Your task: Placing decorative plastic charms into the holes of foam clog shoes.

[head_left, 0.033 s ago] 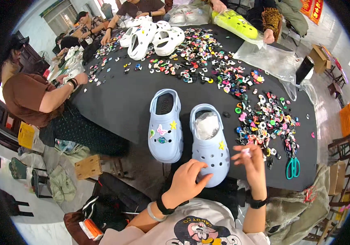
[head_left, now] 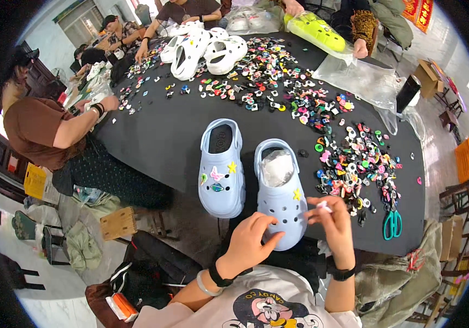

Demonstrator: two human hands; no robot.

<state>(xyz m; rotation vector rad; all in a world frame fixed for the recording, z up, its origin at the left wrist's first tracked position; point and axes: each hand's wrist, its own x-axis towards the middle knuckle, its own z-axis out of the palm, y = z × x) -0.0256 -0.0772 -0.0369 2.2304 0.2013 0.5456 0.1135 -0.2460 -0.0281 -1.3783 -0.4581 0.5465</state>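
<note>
Two light blue clogs lie side by side on the black table in front of me. The left clog [head_left: 221, 169] carries a yellow star, a pink butterfly, a planet and a green charm. A single yellow star charm [head_left: 297, 194] is fixed to the right clog [head_left: 279, 205], which has a clear plastic wad [head_left: 277, 167] in its opening. My left hand [head_left: 252, 236] grips this clog's toe, thumb on top. Beside its right edge, my right hand [head_left: 333, 224] pinches a small pink and white shoe charm [head_left: 324, 206], partly covered by the fingers.
Loose charms [head_left: 355, 164] are heaped to the right, with teal scissors [head_left: 392, 225] near them. White clogs [head_left: 210, 52] stand at the far side. A dark bottle [head_left: 408, 94] and plastic sheeting [head_left: 365, 82] are at right. Co-workers sit around the table, one [head_left: 48, 128] at left.
My right hand has moved slightly left, toward the right clog, with the charm in its fingers. The left hand and both clogs have stayed put.
</note>
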